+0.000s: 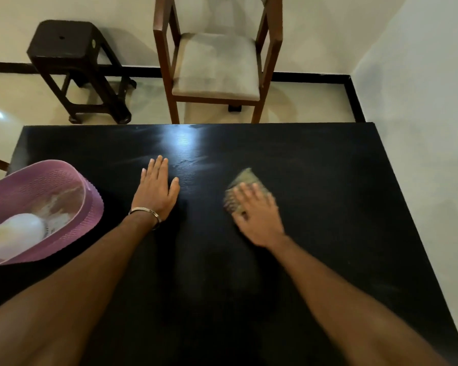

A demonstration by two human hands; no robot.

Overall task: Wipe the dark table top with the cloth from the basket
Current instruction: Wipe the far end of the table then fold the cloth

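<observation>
A dark table top (328, 196) fills most of the view. My right hand (258, 215) lies flat on a folded tan cloth (245, 179) right of the table's middle, fingers spread over it; hand and cloth are blurred. Only the cloth's far part shows beyond my fingers. My left hand (155, 190) rests flat on the bare table to the left, fingers straight, a metal bangle on the wrist. A pink mesh basket (90, 196) stands at the table's left edge.
Inside the basket lies a white spray bottle (17, 235) with a blue top. Beyond the table's far edge stand a wooden chair (217, 64) with a beige seat and a dark stool (64, 46). A wall runs along the table's right side.
</observation>
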